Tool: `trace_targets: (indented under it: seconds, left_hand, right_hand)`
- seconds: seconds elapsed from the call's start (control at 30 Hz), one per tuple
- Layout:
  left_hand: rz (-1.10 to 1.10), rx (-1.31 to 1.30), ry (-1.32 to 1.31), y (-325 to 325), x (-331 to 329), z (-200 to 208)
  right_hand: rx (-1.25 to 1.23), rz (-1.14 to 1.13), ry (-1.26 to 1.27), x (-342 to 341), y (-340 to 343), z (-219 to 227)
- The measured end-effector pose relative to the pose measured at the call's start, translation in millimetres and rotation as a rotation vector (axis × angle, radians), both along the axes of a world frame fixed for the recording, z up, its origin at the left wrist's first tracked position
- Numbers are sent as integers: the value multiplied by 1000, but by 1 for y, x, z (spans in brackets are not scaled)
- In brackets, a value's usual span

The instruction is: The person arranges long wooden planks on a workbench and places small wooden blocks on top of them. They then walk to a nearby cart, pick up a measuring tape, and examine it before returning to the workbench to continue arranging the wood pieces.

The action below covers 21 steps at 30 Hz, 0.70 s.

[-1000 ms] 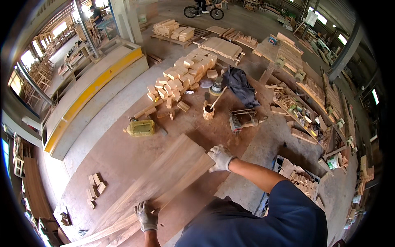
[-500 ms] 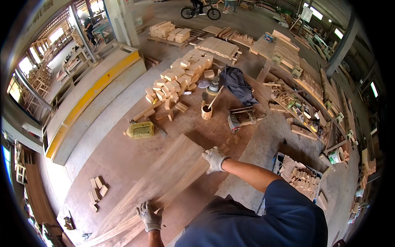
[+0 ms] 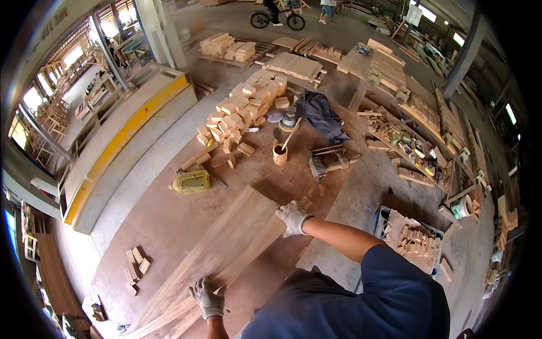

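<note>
Our gloved left hand (image 3: 208,298) spreads its fingers on the near edge of the wooden board (image 3: 230,223), on our side of the yellow jug (image 3: 191,182); our right hand (image 3: 293,218) grips that edge, rightward of the jug. Between jug and hands lies the board.

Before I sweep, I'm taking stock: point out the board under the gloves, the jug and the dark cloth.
Board (image 3: 223,240), head view: middle of its top face.
Jug (image 3: 192,183), head view: its broad side.
Cloth (image 3: 322,116), head view: middle of its folds.
</note>
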<state>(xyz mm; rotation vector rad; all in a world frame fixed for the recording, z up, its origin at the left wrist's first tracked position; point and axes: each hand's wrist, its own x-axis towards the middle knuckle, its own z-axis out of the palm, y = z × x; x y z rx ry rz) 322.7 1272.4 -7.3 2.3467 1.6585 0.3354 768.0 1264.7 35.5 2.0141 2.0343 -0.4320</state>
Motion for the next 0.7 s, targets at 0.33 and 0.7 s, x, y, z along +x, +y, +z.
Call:
trace_targets:
  seconds: [0.33,0.7]
  left_hand:
    - [-3,-21,2,1,-1,-3]
    - [8,-2,13,2,-1,-4]
  right_hand:
    - [2,-5,4,-1,-1,4]
    - [-10,-4,-36,-3,0,0]
